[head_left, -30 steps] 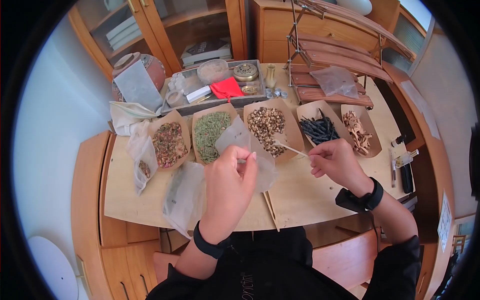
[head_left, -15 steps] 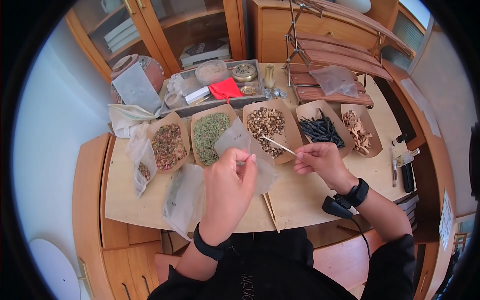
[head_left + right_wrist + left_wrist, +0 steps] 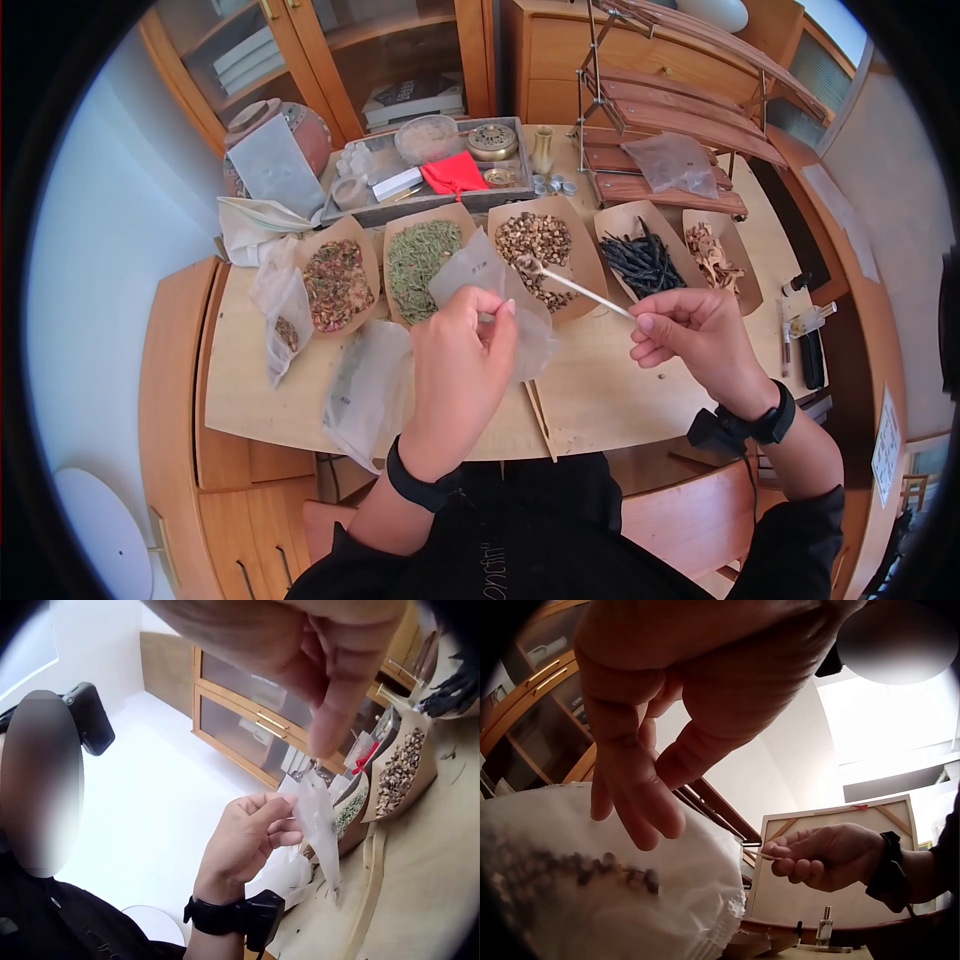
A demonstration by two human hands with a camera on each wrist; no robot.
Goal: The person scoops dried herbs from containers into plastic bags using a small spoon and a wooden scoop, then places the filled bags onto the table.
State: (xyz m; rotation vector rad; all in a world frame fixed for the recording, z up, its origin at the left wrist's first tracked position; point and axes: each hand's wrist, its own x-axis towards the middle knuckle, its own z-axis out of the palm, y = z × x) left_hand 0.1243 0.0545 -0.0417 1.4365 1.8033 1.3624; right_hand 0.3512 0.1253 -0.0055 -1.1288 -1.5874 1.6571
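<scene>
My left hand (image 3: 460,360) pinches the top of a translucent bag (image 3: 535,345) between thumb and fingers. Through its wall, brown pieces show in the left wrist view. In my right hand (image 3: 700,335), thumb and fingertips grip the end of a small pale spoon (image 3: 592,296). Its bowl carries a few brown bits and overlaps the paper tray (image 3: 588,262) of chopped brown pieces (image 3: 530,238) in the head view. Beside that tray, left of it, is a tray of green herb (image 3: 420,262); to its right, one of dark twisted strips (image 3: 640,258).
Dried flowers (image 3: 338,285) fill the leftmost tray, pale shavings (image 3: 712,262) the rightmost. Two more bags lie at the left, one a filmy bag (image 3: 370,390) near the front edge. Wooden tongs (image 3: 540,420) lie between my arms. Behind stand a grey tray (image 3: 420,212) and a wooden rack (image 3: 680,110).
The spoon dipped leftward through the brown pieces and has come up with some in its bowl. My right hand went left, then back right. The left hand stays nearly still with the bag.
</scene>
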